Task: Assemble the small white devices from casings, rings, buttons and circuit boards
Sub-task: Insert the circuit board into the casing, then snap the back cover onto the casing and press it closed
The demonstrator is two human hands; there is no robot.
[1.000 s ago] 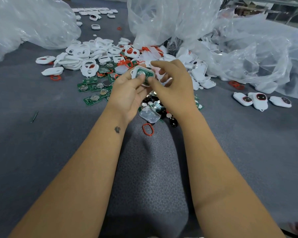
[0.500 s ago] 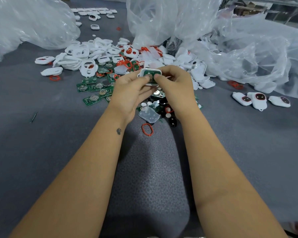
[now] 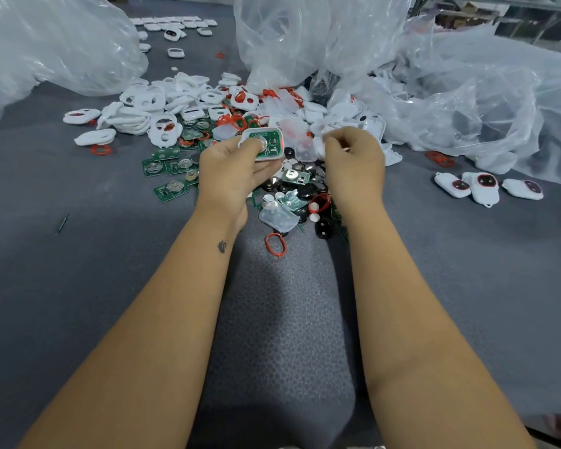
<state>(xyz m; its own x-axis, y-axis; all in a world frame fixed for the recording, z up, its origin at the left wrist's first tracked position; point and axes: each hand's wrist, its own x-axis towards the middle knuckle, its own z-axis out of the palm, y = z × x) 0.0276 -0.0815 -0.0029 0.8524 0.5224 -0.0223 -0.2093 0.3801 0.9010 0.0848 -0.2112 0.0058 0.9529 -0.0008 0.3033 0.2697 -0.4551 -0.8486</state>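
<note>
My left hand [image 3: 232, 171] grips a white casing half with a green circuit board [image 3: 268, 142] seated in it, thumb pressing on the board's round metal cell. My right hand [image 3: 353, 163] is apart from it to the right, fingers curled over the parts pile; whether it pinches a small white piece is unclear. Beneath the hands lie black buttons [image 3: 306, 189], loose green boards [image 3: 170, 189], a clear cover [image 3: 277, 218] and a red ring [image 3: 275, 244]. White casings [image 3: 149, 116] are heaped behind.
Three assembled white devices [image 3: 484, 187] lie at the right on the grey mat. Large clear plastic bags [image 3: 467, 92] crowd the back and right, another bag [image 3: 46, 43] at the back left. More finished pieces [image 3: 175, 25] sit far back. A thin dark pin [image 3: 61, 223] lies left.
My right hand has let go of the casing with the board and moved right over the pile. My left hand keeps holding the casing, now alone.
</note>
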